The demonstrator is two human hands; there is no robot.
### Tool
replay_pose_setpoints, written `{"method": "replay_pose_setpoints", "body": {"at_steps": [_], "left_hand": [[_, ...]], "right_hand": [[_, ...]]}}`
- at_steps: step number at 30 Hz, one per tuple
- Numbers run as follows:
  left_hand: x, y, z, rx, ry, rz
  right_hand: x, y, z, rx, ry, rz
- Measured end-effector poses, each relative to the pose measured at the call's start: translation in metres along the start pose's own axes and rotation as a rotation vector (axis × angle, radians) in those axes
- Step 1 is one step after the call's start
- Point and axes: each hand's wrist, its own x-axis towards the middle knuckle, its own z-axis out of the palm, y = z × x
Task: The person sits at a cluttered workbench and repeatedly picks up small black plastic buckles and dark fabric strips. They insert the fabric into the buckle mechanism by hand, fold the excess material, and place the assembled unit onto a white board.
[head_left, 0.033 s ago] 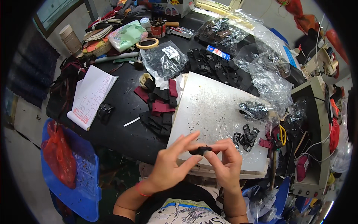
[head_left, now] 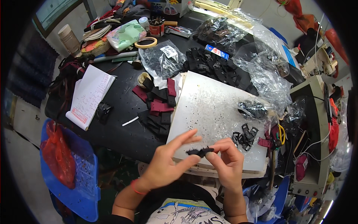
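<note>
In front of me, over the near edge of the white board (head_left: 209,100), a small black piece (head_left: 199,152) with an uneven outline is held level. It resembles the plastic buckles nearby, but its exact kind is unclear. My right hand (head_left: 228,164) pinches its right end between thumb and fingers. To its left, my left hand (head_left: 164,164) has its fingers stretched and apart, the thumb close to the piece's lower left side. Whether that thumb touches it I cannot tell. Several loose black buckles (head_left: 246,136) lie on the board's right side, beside a clear bag of black parts (head_left: 253,110).
Left of the board lie black and maroon strap pieces (head_left: 161,107). Farther left is an open notebook (head_left: 89,93). Beyond the board are a heap of black straps (head_left: 212,67) and plastic bags (head_left: 164,58). A blue chair (head_left: 85,168) holds a red bag (head_left: 57,160).
My left fingers have come away from the black piece, so more of it shows. My right hand keeps its pinch at the right end.
</note>
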Motion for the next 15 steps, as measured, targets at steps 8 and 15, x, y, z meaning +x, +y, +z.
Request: {"method": "replay_pose_setpoints", "body": {"at_steps": [8,15], "left_hand": [[-0.001,-0.014,0.007,-0.394,-0.103,-0.316],[-0.008,-0.012,0.034,-0.254,0.084,-0.275]], "right_hand": [[0.001,0.005,0.0,-0.149,0.042,-0.069],[-0.002,0.01,0.012,-0.331,0.135,-0.144]]}}
